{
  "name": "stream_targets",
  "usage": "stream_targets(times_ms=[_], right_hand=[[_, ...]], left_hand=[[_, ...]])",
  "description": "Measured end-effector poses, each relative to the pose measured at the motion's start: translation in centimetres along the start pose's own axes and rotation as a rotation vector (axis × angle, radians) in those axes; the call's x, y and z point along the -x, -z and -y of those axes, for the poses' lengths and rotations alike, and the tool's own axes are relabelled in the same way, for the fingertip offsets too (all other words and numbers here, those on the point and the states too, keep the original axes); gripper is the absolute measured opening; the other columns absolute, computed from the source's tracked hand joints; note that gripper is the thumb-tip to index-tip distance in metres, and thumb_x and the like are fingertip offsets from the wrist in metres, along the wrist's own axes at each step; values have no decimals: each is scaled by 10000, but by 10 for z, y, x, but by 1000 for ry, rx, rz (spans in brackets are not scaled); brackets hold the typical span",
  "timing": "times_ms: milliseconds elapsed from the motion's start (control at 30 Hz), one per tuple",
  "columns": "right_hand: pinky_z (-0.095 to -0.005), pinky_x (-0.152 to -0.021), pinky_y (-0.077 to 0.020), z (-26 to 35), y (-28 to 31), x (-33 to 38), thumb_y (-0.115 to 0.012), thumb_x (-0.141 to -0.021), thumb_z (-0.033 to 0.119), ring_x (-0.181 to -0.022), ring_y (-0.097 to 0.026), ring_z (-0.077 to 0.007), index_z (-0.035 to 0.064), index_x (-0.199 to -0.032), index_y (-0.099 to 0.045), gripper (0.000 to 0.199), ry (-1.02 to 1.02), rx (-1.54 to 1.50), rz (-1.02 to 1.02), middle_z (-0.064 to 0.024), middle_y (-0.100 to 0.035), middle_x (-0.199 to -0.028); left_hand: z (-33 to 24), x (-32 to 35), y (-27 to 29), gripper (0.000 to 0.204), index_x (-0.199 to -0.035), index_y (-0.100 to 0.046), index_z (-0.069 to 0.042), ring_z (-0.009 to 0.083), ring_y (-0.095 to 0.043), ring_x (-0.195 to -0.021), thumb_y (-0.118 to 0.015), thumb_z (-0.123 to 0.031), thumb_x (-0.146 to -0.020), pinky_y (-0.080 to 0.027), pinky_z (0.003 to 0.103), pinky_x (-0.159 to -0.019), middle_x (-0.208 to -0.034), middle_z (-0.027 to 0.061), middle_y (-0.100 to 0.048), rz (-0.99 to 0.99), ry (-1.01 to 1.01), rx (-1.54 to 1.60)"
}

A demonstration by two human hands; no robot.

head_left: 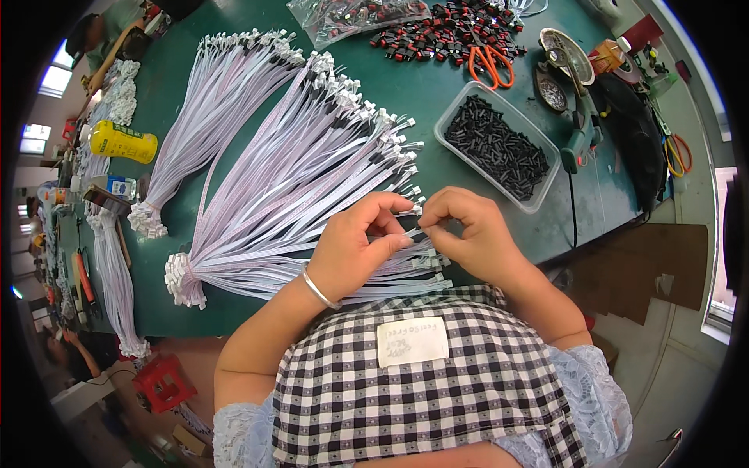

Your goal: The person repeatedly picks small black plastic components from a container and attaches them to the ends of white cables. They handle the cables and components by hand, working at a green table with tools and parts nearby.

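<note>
- My left hand (pixel 355 249) and right hand (pixel 468 234) meet over the near edge of the green table (pixel 437 93), fingertips pinched shut on the connector end of one flat ribbon cable (pixel 417 225).
- That end sits between both thumbs, just above the fanned bundle of cables (pixel 296 179); I judge I'm fitting or checking its plug.
- Next, I reckon, calls for a steady pinch and fine alignment.
- A clear tray of small black parts (pixel 499 144) lies near my right hand; orange scissors (pixel 491 62) beyond it.
- A yellow bottle (pixel 121 142) stands far left; another worker sits behind.
</note>
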State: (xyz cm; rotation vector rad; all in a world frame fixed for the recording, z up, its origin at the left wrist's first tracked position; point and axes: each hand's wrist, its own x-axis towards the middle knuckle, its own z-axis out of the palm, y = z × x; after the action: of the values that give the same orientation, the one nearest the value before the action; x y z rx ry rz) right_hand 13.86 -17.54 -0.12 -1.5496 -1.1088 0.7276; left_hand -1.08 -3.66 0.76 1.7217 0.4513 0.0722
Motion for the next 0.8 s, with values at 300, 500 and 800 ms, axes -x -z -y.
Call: stream_targets(times_ms=[300, 500, 800], right_hand=[[-345, -710, -479, -6, 17, -14, -663, -733, 6, -811, -600, -252, 32, -836, -627, 112, 207, 397, 136, -77, -607, -820], [-382, -785, -472, 3, 46, -8, -674, -748, 57, -925, -577, -286, 40, -888, -648, 143, 280, 610, -164, -88, -623, -952], [-397, -853, -436, -19, 98, -11, -696, -719, 77, -973, -548, -280, 51, -958, -639, 247, 137, 1046, -202, -75, -598, -1028]], left_hand=[[6, -17, -5, 393, -1051, -585, -63, 220, -594, -832, -722, -9, -687, -465, 303, -739, -850, 64, -611, -125, -447, -583], [8, -3, 22, 345, -920, -550, -101, 288, -492, -1071, -748, -83, -638, -353, 410, -915, -1112, 65, -542, -107, -482, -926], [34, -21, 61, 232, -788, -525, -126, 267, -473, -1137, -685, -55, -636, -307, 432, -954, -1148, 25, -552, -89, -686, -1076]])
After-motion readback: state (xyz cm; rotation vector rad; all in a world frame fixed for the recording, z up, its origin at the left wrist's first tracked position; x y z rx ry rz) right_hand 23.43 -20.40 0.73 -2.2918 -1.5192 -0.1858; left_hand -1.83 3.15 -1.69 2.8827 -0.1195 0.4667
